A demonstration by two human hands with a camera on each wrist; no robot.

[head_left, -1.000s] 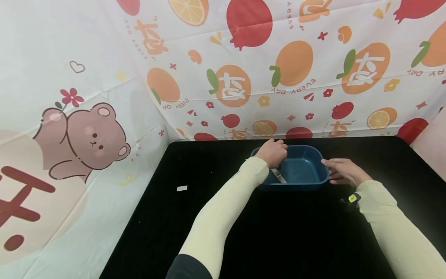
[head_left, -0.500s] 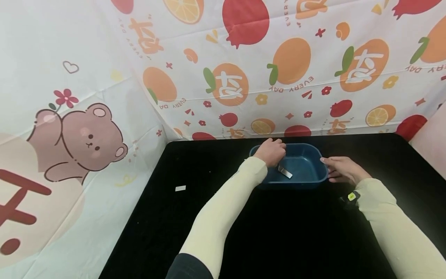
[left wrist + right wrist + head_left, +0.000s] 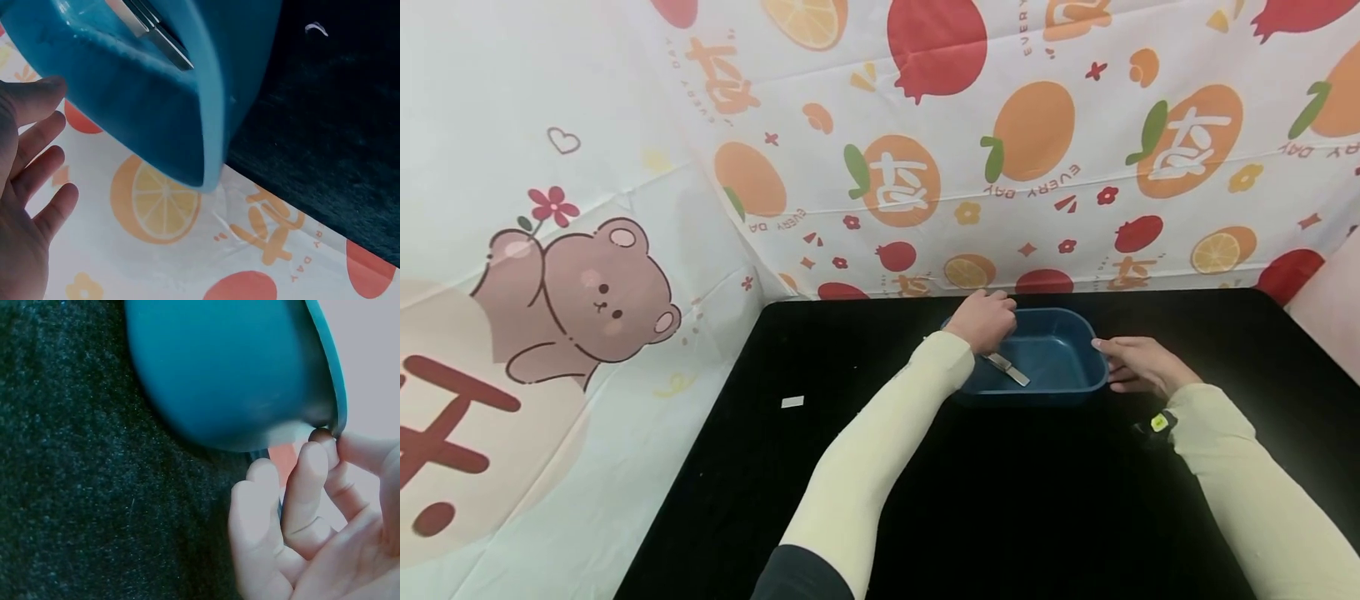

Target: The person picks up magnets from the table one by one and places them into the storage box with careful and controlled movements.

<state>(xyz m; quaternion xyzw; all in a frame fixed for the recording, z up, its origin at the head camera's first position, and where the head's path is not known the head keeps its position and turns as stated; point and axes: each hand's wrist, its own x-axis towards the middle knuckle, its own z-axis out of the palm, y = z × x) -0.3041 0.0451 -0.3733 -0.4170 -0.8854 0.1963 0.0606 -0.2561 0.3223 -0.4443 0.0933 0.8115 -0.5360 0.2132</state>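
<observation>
In the head view, the blue basin (image 3: 1048, 357) stands at 12 o'clock on the black table (image 3: 1000, 500); the left hand (image 3: 985, 321) curls over a metal strip (image 3: 1009, 369) inside it. The left wrist view shows relaxed, apart fingers (image 3: 37, 156), so I cannot tell the grip. In the right wrist view, the right hand (image 3: 306, 531) pinches the rim; holding it firm should steady the basin.
</observation>
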